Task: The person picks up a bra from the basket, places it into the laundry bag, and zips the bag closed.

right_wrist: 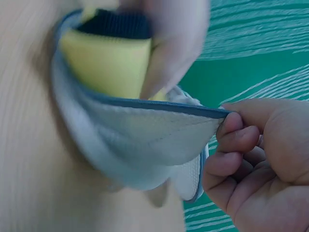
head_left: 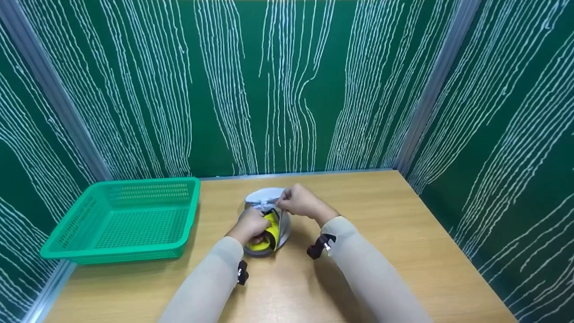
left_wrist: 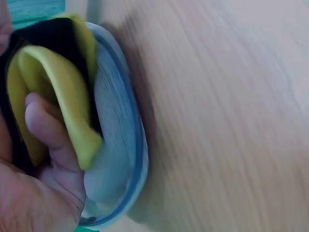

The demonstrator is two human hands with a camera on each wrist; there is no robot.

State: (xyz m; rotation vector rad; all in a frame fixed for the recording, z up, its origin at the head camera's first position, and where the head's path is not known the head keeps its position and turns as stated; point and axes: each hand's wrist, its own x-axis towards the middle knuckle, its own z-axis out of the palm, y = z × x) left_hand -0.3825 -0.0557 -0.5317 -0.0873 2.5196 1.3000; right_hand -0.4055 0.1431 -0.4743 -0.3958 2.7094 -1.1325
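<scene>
A whitish mesh-like fabric bag (head_left: 265, 195) with blue-grey edging stands on the table, its mouth spread wide. Within that mouth sits a folded yellow cloth item (head_left: 272, 229) with black bands; its exact kind I cannot tell. My left hand (head_left: 251, 226) grips this item, the thumb (left_wrist: 48, 128) tucked against its yellow fold in the left wrist view. On the other side, my right hand (head_left: 299, 200) pinches the bag's edged rim between thumb and fingers and holds it pulled outward, as the right wrist view shows. The bag's bottom is hidden.
A green plastic basket (head_left: 190, 220) with slotted sides stands at the left of the wooden table (head_left: 381, 206). Green panels (head_left: 224, 134) with white wavy lines rise behind the table and on both sides. A small black device (head_left: 320, 246) is strapped at each wrist.
</scene>
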